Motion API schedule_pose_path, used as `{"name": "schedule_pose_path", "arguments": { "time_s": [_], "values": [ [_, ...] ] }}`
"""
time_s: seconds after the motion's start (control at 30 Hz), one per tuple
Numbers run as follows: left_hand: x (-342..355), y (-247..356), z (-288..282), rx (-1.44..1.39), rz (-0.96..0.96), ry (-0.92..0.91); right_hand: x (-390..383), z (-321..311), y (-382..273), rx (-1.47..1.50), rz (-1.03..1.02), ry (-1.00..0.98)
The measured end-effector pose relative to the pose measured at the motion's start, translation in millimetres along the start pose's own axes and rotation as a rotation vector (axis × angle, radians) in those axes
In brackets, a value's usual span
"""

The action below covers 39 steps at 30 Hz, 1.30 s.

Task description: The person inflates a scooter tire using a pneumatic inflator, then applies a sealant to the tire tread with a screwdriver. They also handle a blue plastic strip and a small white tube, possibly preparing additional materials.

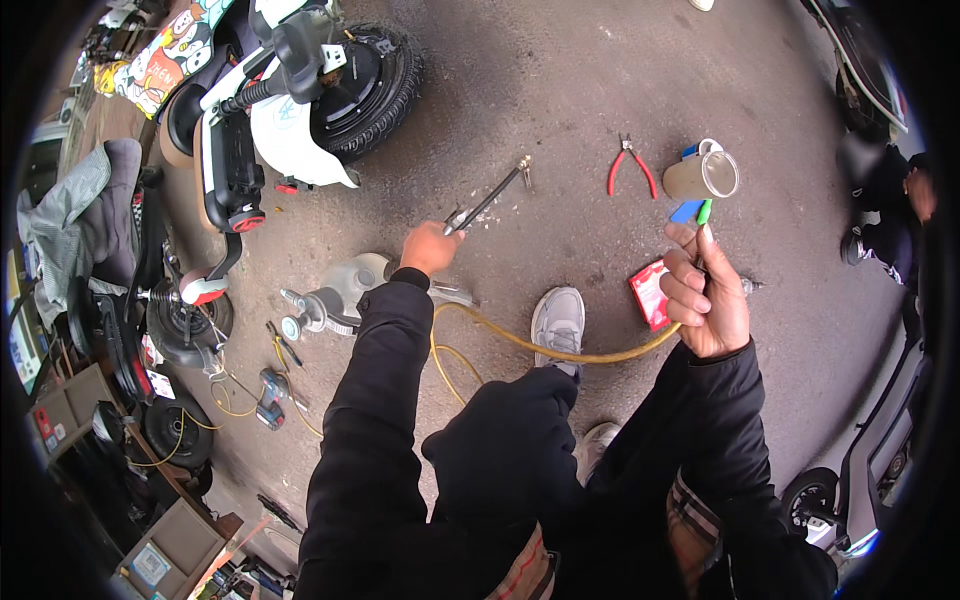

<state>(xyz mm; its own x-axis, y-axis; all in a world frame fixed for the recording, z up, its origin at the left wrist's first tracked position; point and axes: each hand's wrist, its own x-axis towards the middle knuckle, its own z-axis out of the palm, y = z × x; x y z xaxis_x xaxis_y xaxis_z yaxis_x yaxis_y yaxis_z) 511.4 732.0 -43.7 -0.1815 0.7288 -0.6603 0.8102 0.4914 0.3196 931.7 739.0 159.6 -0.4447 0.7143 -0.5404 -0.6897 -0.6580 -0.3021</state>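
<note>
My left hand [428,246] grips dark long-nosed pliers [488,198] that point up and right, with a small metal piece at their tip [524,162]. My right hand [705,295] is closed around a thin green-handled tool [704,213] that sticks up past my fingers, and a yellow hose [560,352] runs from under it across to the left. Just above my right hand a metal cup [704,176] lies on its side next to a blue object [686,211]. Red-handled pliers [631,168] rest on the asphalt between the hands.
A white and black scooter [280,110] with its wheel [375,85] stands at the upper left. A grey motor part [345,292] lies by my left arm. My grey shoe [558,322] and a small red packet [650,293] are on the ground. A cordless drill [272,397] and wheels lie left.
</note>
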Motion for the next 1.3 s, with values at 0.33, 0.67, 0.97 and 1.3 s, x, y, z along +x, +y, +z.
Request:
{"name": "schedule_pose_path", "arguments": {
  "time_s": [0.33,0.67,0.97,1.3],
  "values": [
    [-79,-4,-14,-0.15,0.111,0.354,-13,-78,-47,-0.205,-0.174,0.037],
    [-325,2,-58,-0.897,0.025,0.684,60,-129,-55,-0.424,-0.048,0.094],
    [-451,-91,-1,-1.493,0.048,1.331,105,-116,-21,-0.631,0.083,0.029],
    [-264,-227,61,-2.102,-0.399,1.271,116,-148,-79,-0.47,0.208,-0.463]
  ]
}}
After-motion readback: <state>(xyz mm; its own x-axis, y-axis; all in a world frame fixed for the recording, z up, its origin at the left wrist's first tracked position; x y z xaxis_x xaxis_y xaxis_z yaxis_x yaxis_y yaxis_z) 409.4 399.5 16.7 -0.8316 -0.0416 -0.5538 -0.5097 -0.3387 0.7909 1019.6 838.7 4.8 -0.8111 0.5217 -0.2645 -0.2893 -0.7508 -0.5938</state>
